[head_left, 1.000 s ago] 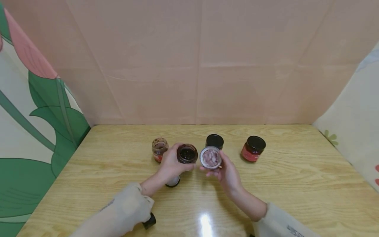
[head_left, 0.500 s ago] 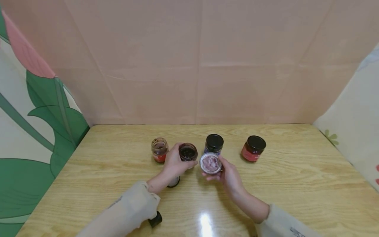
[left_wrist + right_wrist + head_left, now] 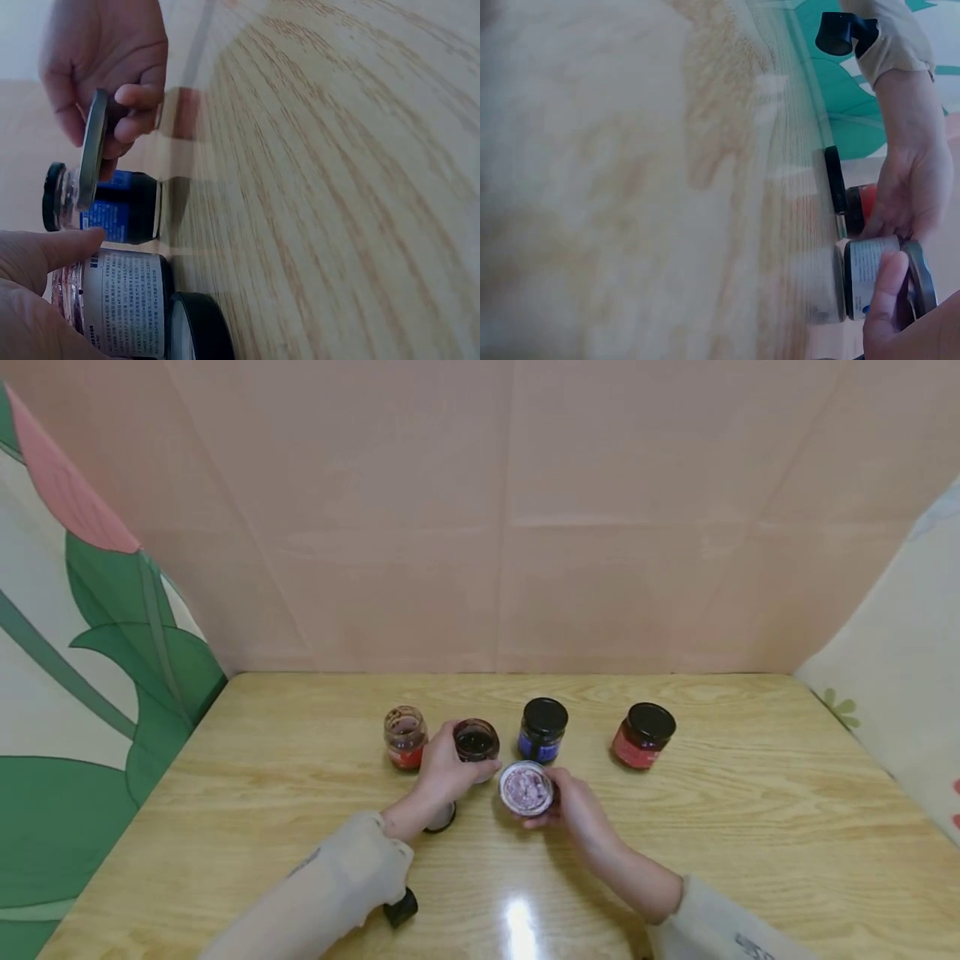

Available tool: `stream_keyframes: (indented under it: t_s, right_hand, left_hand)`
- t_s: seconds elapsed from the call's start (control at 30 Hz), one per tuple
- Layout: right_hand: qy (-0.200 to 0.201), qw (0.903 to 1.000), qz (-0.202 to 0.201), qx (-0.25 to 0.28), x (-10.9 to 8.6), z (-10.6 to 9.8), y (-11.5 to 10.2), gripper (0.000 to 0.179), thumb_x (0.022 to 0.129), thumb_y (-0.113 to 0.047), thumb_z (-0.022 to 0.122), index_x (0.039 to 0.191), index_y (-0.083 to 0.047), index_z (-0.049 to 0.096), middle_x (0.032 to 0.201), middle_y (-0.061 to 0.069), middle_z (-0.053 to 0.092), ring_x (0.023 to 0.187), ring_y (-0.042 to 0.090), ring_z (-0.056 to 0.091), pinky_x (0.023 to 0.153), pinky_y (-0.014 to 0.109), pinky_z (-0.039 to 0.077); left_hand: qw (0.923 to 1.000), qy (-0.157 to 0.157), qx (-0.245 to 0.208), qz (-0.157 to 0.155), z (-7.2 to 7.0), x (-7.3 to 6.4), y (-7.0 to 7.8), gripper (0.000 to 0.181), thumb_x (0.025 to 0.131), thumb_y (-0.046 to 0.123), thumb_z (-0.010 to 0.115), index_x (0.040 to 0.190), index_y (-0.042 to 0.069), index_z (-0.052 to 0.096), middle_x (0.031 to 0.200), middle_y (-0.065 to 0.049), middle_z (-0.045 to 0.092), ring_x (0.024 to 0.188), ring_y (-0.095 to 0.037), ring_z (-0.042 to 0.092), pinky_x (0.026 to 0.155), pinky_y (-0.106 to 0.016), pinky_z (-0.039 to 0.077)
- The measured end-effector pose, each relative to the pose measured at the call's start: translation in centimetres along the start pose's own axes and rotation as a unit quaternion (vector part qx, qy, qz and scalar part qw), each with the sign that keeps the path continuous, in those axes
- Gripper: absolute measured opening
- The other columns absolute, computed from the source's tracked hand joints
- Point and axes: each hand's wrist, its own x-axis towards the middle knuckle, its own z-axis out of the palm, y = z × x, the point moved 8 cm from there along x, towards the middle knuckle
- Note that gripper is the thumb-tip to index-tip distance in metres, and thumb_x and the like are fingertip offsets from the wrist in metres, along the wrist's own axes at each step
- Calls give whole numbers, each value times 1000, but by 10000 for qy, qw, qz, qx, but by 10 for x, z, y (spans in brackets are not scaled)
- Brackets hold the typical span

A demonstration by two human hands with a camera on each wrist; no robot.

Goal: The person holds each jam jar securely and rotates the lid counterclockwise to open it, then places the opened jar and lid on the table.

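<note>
My left hand (image 3: pixel 447 768) grips an uncapped glass jar (image 3: pixel 476 742) of dark contents, thumb across its near side. A pale printed label (image 3: pixel 127 300) covers that jar's side in the left wrist view. Just right of it, my right hand (image 3: pixel 573 802) holds a lid (image 3: pixel 526 788) by its edge, its inside facing up and smeared pinkish white. Seen from the left wrist, the same lid (image 3: pixel 93 150) is edge-on above the table, apart from the jar. Another lid (image 3: pixel 442 817) lies on the table, partly hidden by the left wrist.
An uncapped jar (image 3: pixel 405 739) with a red label stands left of the left hand. Behind the held lid is a black-lidded jar (image 3: pixel 543 729) with a blue label. Farther right stands a black-lidded jar (image 3: pixel 643 736) with a red label. The wooden table (image 3: pixel 750 827) meets a pinkish cloth (image 3: pixel 502 527).
My right hand has drawn the lid toward me and slightly left, uncovering the blue-labelled jar in the head view. The left hand stays on its jar, its forearm shifted slightly right.
</note>
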Motion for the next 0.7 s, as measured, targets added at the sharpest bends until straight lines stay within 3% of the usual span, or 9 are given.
stream_keyframes:
  t_s: [0.13, 0.4, 0.53, 0.7]
  right_hand:
    - [1, 9996, 117, -273, 1, 2, 2, 47, 99, -18, 29, 119, 19, 49, 80, 8, 70, 59, 13, 63, 60, 28, 55]
    - [-484, 9969, 272, -565, 8, 16, 11, 48, 96, -19, 33, 118, 19, 48, 79, 7, 67, 65, 14, 65, 65, 32, 57]
    - [-576, 9954, 293, -703, 7, 23, 9, 45, 97, -16, 32, 118, 20, 47, 80, 11, 66, 63, 14, 63, 64, 32, 57]
    - [-530, 9950, 362, -769, 5, 27, 6, 41, 99, -13, 32, 119, 19, 47, 81, 11, 67, 63, 15, 62, 62, 31, 56]
  left_hand:
    - [9999, -12, 85, -77, 2, 2, -1, 73, 69, 18, 85, 128, -4, 49, 121, -22, 60, 117, -37, 55, 102, -46, 42]
    - [9988, 7, 239, -417, 1, 7, -3, 84, 69, 19, 86, 136, -4, 41, 127, -25, 55, 122, -38, 50, 106, -46, 39]
    - [9986, 97, 407, -319, -1, 9, -1, 89, 67, 18, 86, 138, -5, 38, 132, -26, 52, 125, -39, 47, 108, -46, 36]
    - [9984, -25, 556, -75, -1, 8, 5, 99, 68, 22, 86, 145, -3, 30, 144, -24, 40, 134, -39, 38, 112, -47, 30]
